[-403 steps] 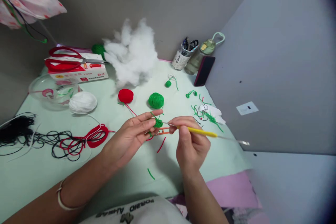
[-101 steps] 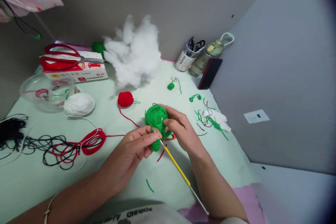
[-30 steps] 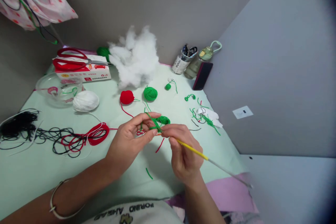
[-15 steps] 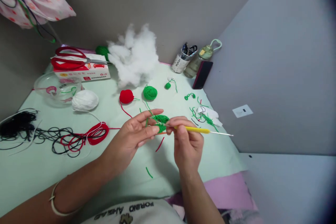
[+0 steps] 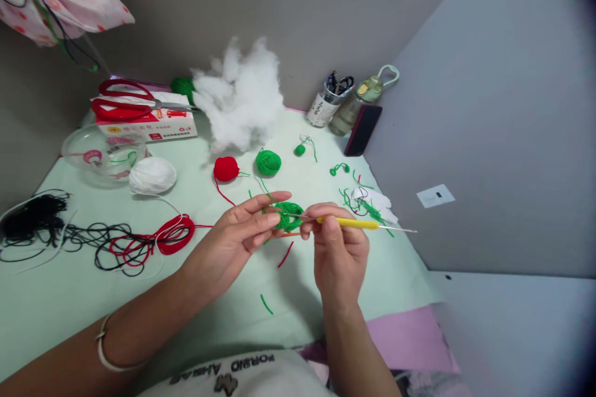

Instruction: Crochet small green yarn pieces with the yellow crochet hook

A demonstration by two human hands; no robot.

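Note:
Between thumb and fingers, my left hand pinches a small piece of green crochet work; its index finger stretches out with the yarn near it. My right hand is closed around the yellow grip of a crochet hook. The hook's left metal end reaches into the green piece, and its other metal end sticks out to the right. A green strand runs from the piece up to a green yarn ball. Left of that ball lies a red yarn ball.
White stuffing is heaped at the back. Red-handled scissors rest on a box; a white yarn ball and tangled black yarn lie left. A pen cup, bottle and phone stand back right.
My right hand has shifted slightly right with the hook, and the hook's shaft now shows longer between hand and piece. The green piece looks turned, with an opening showing.

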